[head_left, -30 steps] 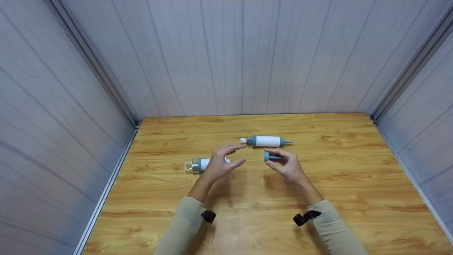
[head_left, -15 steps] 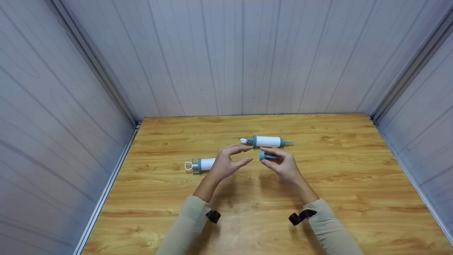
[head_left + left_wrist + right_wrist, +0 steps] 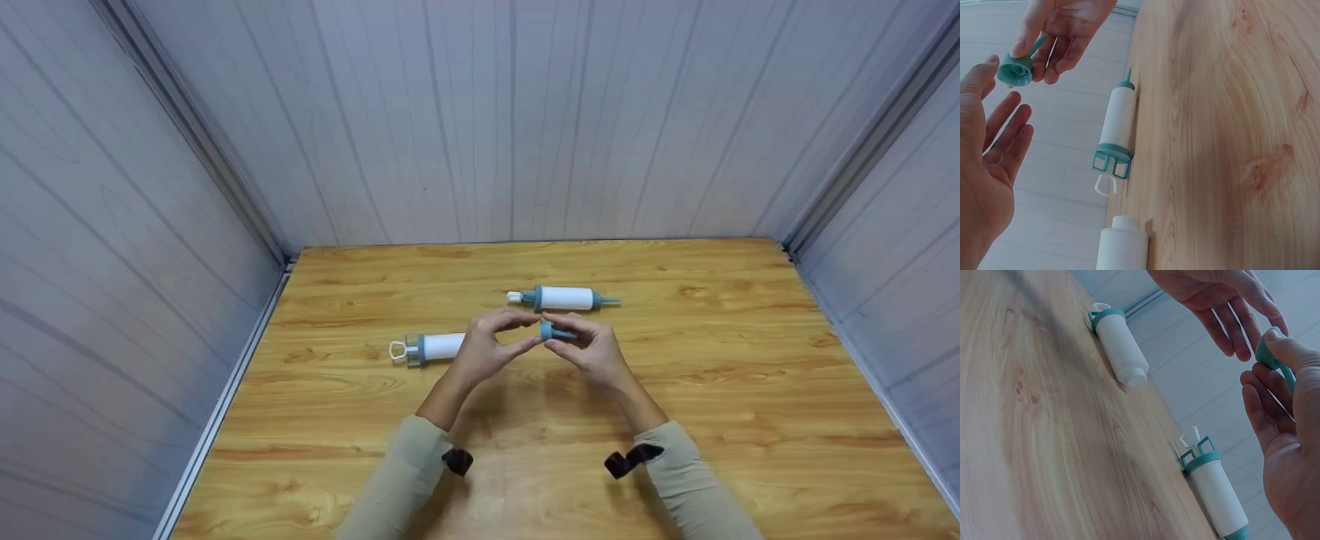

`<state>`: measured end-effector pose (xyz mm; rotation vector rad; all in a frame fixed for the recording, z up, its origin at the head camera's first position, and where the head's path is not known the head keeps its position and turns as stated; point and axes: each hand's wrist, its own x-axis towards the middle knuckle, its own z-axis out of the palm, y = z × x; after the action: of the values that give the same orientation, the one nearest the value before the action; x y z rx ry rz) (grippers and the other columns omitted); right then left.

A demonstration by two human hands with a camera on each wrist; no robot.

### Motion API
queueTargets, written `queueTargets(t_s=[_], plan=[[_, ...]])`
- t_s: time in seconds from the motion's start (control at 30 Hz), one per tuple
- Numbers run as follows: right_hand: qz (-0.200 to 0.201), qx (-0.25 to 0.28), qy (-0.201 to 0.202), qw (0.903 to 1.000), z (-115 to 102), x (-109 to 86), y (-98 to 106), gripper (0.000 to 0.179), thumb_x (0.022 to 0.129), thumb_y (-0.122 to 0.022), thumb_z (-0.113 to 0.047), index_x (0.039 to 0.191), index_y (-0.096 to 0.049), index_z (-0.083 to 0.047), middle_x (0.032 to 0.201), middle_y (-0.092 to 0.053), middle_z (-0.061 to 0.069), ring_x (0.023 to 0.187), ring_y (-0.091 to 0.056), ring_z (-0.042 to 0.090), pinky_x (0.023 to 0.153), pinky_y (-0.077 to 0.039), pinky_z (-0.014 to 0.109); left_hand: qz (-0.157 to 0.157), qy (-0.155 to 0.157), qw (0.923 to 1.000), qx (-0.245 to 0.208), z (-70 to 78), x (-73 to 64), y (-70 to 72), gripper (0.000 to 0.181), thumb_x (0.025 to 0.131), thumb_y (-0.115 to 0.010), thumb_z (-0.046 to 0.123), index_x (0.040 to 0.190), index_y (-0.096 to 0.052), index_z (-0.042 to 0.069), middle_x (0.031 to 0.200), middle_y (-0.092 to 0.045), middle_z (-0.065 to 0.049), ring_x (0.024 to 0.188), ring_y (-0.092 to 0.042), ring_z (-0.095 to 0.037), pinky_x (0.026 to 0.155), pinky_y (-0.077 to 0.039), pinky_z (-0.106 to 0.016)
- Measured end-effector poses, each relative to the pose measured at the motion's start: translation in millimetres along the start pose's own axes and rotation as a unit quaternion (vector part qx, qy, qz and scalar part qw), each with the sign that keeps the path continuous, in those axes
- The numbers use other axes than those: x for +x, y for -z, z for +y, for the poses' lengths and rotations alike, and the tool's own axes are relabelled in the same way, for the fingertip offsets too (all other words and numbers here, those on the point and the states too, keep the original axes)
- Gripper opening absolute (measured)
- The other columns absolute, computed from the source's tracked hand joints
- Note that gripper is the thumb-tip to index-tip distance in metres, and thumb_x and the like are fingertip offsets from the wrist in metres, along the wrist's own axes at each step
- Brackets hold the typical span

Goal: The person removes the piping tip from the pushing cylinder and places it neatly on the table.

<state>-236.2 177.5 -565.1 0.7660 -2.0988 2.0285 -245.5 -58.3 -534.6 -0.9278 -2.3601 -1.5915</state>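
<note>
Between thumb and fingers, my right hand (image 3: 598, 354) pinches a teal nozzle cap (image 3: 547, 331) with a thin spout pointing right. Its hollow wide end faces my left hand (image 3: 484, 352). That hand's thumb and fingers are spread around the open rim; in the left wrist view, the thumb lies close to the nozzle cap (image 3: 1014, 72) without clearly gripping it. Below and left of the left hand lies a white syringe-like dispenser (image 3: 442, 346) with a teal collar and white pull ring. Its bare white neck shows in the right wrist view, while the left hand hides that end in the head view.
A second white dispenser (image 3: 566, 298) lies behind the hands, its teal nozzle fitted and pointing right. The wooden tabletop (image 3: 750, 375) is bordered by pale panel walls (image 3: 480, 135) at the back and both sides.
Both hands have moved toward each other. The right hand has carried the nozzle cap left, and the left hand has shifted right until its fingertips are beside the cap's rim.
</note>
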Motion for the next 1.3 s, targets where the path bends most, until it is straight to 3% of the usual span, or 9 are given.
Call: queueTargets(t_s=[0.3, 0.83, 1.1, 1.3], plan=[[-0.001, 0.01, 0.014, 0.9998, 5, 0.2, -4, 0.041, 0.097, -0.074, 0.016, 0.138, -0.067, 0.022, 0.127, -0.08, -0.02, 0.118, -0.077, -0.002, 0.099, -0.064, 0.02, 0.019, -0.018, 0.9995, -0.017, -5.1, -0.9, -4.4, 0.025, 0.101, -0.086, 0.012, 0.124, -0.085, 0.006, 0.123, -0.085, -0.014, 0.12, -0.081, -0.034, 0.109, -0.066, -0.043], [0.001, 0.005, 0.006, 1.0, 5, 0.7, -7, 0.041, 0.096, -0.075, 0.018, 0.136, -0.067, 0.023, 0.125, -0.081, -0.022, 0.116, -0.077, -0.003, 0.096, -0.065, 0.018, 0.016, -0.004, 0.9995, -0.026, -5.6, -3.9, -3.0, 0.024, 0.101, -0.085, 0.01, 0.124, -0.085, 0.006, 0.124, -0.085, -0.015, 0.12, -0.082, -0.034, 0.111, -0.065, -0.043], [-0.013, 0.006, -0.023, 0.9996, 2, -0.3, -2, 0.052, 0.099, -0.076, 0.01, 0.147, -0.059, 0.022, 0.114, -0.077, -0.014, 0.107, -0.079, 0.0, 0.095, -0.066, 0.021, 0.017, 0.003, 0.9999, -0.002, 0.1, -2.4, 3.1, 0.023, 0.1, -0.087, 0.012, 0.121, -0.086, 0.005, 0.121, -0.085, -0.015, 0.121, -0.081, -0.034, 0.11, -0.065, -0.043], [-0.003, 0.007, -0.025, 0.9996, 2, -2.3, 5, 0.051, 0.098, -0.076, 0.012, 0.145, -0.06, 0.022, 0.113, -0.078, -0.01, 0.105, -0.081, 0.003, 0.094, -0.067, 0.023, 0.027, 0.001, 0.9996, 0.009, 0.9, -2.5, 10.0, 0.022, 0.099, -0.087, 0.011, 0.12, -0.086, 0.005, 0.122, -0.085, -0.015, 0.12, -0.081, -0.034, 0.11, -0.066, -0.045]])
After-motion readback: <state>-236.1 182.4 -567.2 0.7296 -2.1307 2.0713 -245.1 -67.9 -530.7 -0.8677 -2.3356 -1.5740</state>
